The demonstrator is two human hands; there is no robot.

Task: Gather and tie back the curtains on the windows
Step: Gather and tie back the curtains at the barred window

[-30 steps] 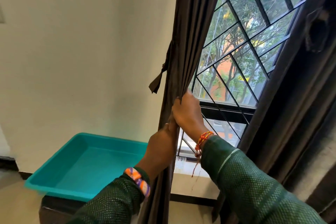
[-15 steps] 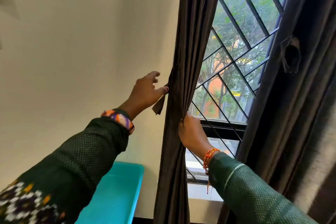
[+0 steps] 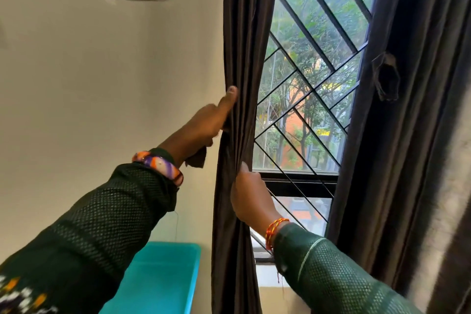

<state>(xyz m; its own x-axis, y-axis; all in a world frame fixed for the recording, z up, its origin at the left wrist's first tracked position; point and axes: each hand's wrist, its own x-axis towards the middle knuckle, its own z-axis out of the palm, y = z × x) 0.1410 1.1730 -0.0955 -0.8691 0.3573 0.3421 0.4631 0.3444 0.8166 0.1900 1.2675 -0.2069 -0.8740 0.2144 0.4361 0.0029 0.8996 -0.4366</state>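
No legible writing; both hands (image 3: 204, 122) (image 3: 251, 199) grip brown curtain (image 3: 242, 58).

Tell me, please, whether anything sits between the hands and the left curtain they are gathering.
Nothing visible does: the left hand and the right hand both grip the left curtain directly.

Our left hand (image 3: 204, 125) has risen from beside the right and now grips the curtain (image 3: 239, 58) higher up. Our right hand (image 3: 251, 199) has slid slightly lower on the folds.

Dk brown curtain (image 3: 239, 64), teal tub (image 3: 163, 275), green mesh-textured sleeves (image 3: 107, 224), prob. knit.
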